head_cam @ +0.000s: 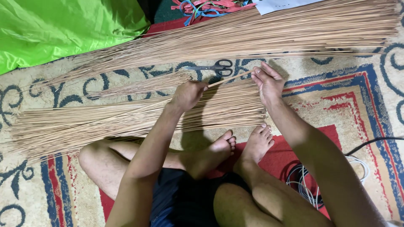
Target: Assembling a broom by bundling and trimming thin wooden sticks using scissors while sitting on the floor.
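I sit cross-legged on a patterned carpet. My left hand (187, 94) and my right hand (267, 82) hold the two ends of one thin tan stick (229, 78) just above a flat pile of similar sticks (126, 117) in front of my feet. The left hand is closed around the stick's left end, and the right hand pinches its right end with the fingertips. Black-handled scissors (212, 67) lie on the carpet just beyond the stick.
A larger bundle of long sticks (269, 35) lies across the top of the carpet (349, 96). A green fabric (63, 29) is at top left, coloured ribbons (206, 7) and white paper at top. Coiled cables (305, 185) lie by my right leg.
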